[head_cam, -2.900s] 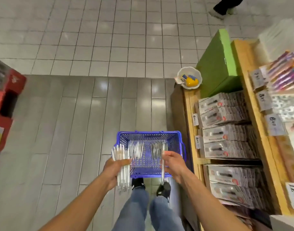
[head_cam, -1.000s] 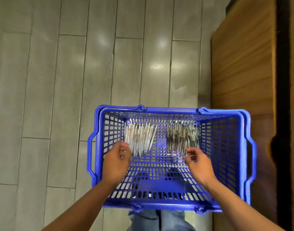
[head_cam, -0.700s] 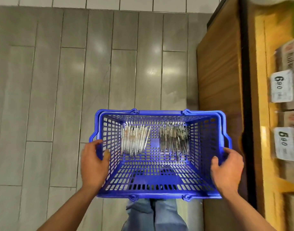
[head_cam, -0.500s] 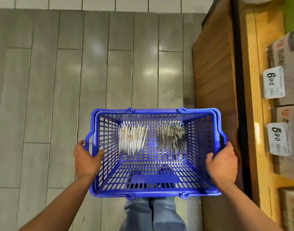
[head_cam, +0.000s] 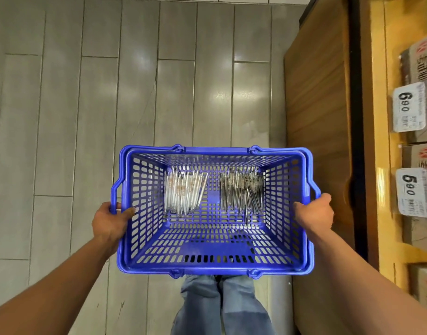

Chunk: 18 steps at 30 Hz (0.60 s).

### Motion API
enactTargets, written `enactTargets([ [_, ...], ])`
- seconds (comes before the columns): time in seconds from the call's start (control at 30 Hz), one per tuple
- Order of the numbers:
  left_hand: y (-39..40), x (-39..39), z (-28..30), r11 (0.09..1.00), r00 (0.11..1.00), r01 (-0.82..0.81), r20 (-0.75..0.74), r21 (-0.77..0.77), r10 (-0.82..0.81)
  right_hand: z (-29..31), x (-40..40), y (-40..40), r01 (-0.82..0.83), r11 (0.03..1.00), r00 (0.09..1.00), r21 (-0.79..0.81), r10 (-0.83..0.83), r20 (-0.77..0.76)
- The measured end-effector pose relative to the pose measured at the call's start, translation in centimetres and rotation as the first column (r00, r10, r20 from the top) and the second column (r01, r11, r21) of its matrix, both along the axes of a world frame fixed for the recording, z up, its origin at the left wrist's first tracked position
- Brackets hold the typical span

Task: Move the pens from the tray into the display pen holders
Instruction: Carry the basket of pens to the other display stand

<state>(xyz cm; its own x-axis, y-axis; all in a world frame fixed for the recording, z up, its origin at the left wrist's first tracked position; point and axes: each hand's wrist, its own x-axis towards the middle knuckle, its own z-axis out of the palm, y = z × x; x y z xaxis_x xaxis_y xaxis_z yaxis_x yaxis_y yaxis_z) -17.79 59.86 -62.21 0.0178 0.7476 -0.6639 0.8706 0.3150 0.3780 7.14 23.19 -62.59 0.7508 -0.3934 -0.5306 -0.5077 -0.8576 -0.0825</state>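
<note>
Both hands carry the blue plastic basket point(head_cam: 214, 264) over the grey floor point(head_cam: 62, 117). L hand point(head_cam: 109, 222) is wrapped round the basket's left rim, grip closed on it, thumb on the outside near the folded side handle. R hand point(head_cam: 315, 213) is closed on the right rim the same way. No pens in either hand.

Pens lie loose on the basket bottom at the far end, in two separate heaps: white-barrel pens point(head_cam: 184, 193) on the left, darker/clear-barrel pens point(head_cam: 241, 193) on the right, with a bare strip of mesh between them. One dark pen sticks out nearer the wearer than the rest of its heap. Display pen holders aren't in view; only a wooden shelf unit point(head_cam: 321, 117) on the right w/ boxed stock and price tags point(head_cam: 409, 106) reading 6.90.

Risks, as I judge them:
- Basket bottom and walls are slotted. Pens are thin; a tilt or jolt could send a tip through a slot, so a pen jams or drops out.
- Any tilt sideways and the two heaps roll together, meaning re-sorting before loading the holders.
- Tilt toward the wearer and both heaps slide down to the near wall.
- Right rim and R hand are close to the wooden unit; a bump while walking or turning would shake the pens loose.
- Grip is on the rims, not the handles, so a slip on one side tips the whole load.

Keep it level, move slow, clear the shelf corner.
</note>
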Motion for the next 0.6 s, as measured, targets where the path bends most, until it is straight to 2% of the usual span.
enactTargets([
  [0.13, 0.3, -0.2, 0.6, 0.989, 0.987, -0.112, 0.104, -0.099, 0.122, 0.2, 1.0, -1.5, 0.072, 0.970, 0.997, 0.234, -0.075, 0.002],
  [0.3, 0.7, -0.8, 3.5, 0.982, 0.974, -0.122, 0.173, -0.146, 0.146, 3.1, 1.9, -1.7, 0.066, 0.907, 0.996, 0.415, -0.081, 0.020],
  [0.43, 1.2, -1.9, 8.5, 0.977, 0.963, -0.132, 0.214, -0.165, 0.166, 8.2, 2.5, -1.1, 0.008, 0.847, 1.000, 0.531, 0.003, -0.019],
  [0.6, 2.2, -3.5, 17.4, 0.976, 0.948, -0.143, 0.259, -0.165, 0.183, 17.7, 2.8, -0.2, -0.007, 0.727, 0.984, 0.687, 0.129, -0.126],
])
